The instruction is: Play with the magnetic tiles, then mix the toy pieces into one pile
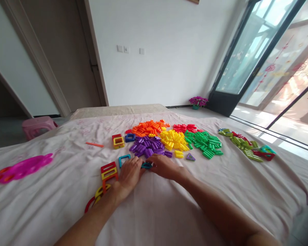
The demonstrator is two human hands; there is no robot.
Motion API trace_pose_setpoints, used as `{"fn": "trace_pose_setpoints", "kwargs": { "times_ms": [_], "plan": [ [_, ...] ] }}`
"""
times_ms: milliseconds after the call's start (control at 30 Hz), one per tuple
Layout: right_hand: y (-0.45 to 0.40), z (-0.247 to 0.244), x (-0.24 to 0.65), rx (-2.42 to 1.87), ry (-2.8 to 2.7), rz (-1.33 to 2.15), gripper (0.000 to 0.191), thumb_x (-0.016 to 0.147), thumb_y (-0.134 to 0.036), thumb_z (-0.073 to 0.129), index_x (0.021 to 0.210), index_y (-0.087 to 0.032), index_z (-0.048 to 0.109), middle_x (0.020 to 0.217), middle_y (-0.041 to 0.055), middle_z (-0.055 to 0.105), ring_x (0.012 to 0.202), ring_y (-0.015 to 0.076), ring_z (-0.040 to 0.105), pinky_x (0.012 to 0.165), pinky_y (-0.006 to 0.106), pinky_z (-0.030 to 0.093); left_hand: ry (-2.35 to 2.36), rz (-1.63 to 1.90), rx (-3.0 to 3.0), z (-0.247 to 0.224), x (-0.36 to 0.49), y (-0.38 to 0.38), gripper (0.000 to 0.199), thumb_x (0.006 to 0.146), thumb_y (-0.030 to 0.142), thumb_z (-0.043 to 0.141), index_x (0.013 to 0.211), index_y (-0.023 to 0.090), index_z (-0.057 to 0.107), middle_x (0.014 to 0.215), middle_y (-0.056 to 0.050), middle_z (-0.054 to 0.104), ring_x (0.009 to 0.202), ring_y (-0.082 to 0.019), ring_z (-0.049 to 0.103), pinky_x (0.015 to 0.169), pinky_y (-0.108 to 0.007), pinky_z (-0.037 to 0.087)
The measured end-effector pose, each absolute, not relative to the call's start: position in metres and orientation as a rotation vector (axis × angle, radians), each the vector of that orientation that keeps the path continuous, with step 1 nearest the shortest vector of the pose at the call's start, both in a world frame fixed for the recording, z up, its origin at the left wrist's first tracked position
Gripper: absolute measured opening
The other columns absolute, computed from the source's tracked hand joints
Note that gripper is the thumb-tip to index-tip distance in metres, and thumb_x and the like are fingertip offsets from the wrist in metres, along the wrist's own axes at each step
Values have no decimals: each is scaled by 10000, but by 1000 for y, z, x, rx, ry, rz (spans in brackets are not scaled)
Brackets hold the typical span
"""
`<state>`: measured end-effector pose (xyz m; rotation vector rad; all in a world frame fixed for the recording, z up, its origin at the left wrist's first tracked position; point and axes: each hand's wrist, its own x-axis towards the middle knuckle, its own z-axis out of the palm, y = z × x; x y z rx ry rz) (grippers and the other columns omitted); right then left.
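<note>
My left hand [131, 171] and my right hand [164, 165] meet low over the cloth, fingers closed around a small teal magnetic tile [146, 165] whose shape is mostly covered. Just beyond the left hand lies a blue-teal square frame [124, 158]. Left of that hand, a red and yellow window-like tile [108, 168] and an orange frame [110, 177] lie together, with yellow and red curved pieces [99, 194] partly behind the forearm. Directly past both hands spreads a heap of purple pieces [147, 145].
Orange [150, 128], yellow [174, 138], red [186, 128] and green [206, 141] piles surround the purple heap. A purple triangle [190, 156] lies nearby. Olive pieces [243, 145] are at the right, a magenta plastic item [24, 167] at the left. A pink stool [39, 127] stands beyond the table [154, 212].
</note>
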<state>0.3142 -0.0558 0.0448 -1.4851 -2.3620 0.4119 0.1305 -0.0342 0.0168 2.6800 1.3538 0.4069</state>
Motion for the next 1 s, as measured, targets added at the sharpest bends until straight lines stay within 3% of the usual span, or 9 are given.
{"fn": "trace_pose_setpoints", "kwargs": {
  "times_ms": [233,367,500,600,733,867,1000],
  "plan": [
    [-58,43,312,-1618,-2346,306,268,835,-301,642,1087,-215,673,1008,58,661,832,174,610,679,231,403,1222,693,2508,25,91,-20,290,880,365,540,1123,230,622,1059,-58,668,971,-212,616,852,-311,446],
    [-49,49,310,-1604,-2328,352,216,874,-259,581,1057,-214,687,1004,46,685,866,176,624,719,232,420,1394,803,2291,26,40,8,302,880,429,489,1043,238,658,1047,-27,692,932,-190,640,816,-271,462],
    [-38,50,290,-1493,-2392,352,279,846,-235,616,1120,-222,665,1086,50,666,972,195,609,799,255,437,1625,882,2128,2,-9,28,309,856,443,481,959,225,675,986,-17,715,879,-193,649,791,-264,462],
    [-30,46,265,-1413,-2486,278,359,825,-317,666,1168,-218,638,1134,71,633,1037,216,579,862,292,436,1659,941,1953,-17,-29,32,344,842,450,483,1007,214,671,973,-16,720,883,-195,651,785,-256,471],
    [-27,41,233,-1391,-2577,157,482,739,-472,739,1131,-210,636,1094,83,616,1020,241,558,834,316,446,1598,962,1938,-29,-34,33,336,829,421,491,1020,208,669,1009,-18,714,914,-190,648,833,-258,472],
    [-31,36,219,-1323,-2661,88,273,811,-365,685,1003,-174,649,974,75,644,943,217,570,853,308,425,1584,929,2018,-30,-32,35,314,831,399,481,1004,215,668,1005,-17,711,900,-183,649,834,-258,474],
    [-30,29,223,-1275,-2581,111,189,919,-269,530,1051,-175,627,992,74,661,927,193,593,837,279,425,1622,885,2052,-25,-29,32,287,833,375,479,992,227,667,1006,-12,709,904,-183,645,823,-260,470]
  ]
}}
